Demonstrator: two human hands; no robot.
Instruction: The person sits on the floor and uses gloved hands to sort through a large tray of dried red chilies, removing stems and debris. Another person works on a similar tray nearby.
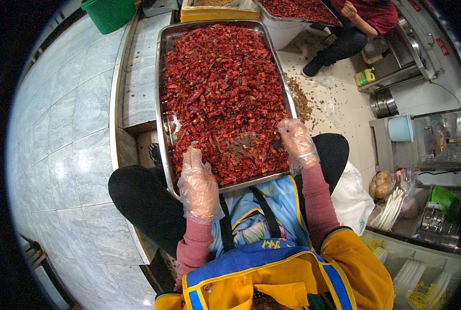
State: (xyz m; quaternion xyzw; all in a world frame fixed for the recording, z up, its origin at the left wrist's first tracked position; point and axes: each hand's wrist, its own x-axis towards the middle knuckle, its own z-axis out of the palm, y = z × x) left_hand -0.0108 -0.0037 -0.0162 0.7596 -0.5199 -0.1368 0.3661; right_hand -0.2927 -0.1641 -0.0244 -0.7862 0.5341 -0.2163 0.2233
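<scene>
A large rectangular metal tray (pixel 159 116) heaped with cut dried red chili pieces (pixel 222 85) reaches towards my lap. At its near left corner, my left hand (pixel 199 182), in a clear plastic glove, rests over the chili with fingers extended and close together; whether it grips anything is unclear. My right hand (pixel 297 140), gloved the same way, is curled at the tray's right rim; what lies under its fingers is hidden. The chili layer is thinner near me, where some of the tray's bottom shows.
Another person's leg (pixel 339 48) and a second chili tray (pixel 300 11) are at the upper right. Seeds and bits (pixel 302 100) lie scattered on the floor beside a clear plastic bag (pixel 331 110). A green bucket (pixel 112 15) stands upper left; a white sack (pixel 352 197) is at my right.
</scene>
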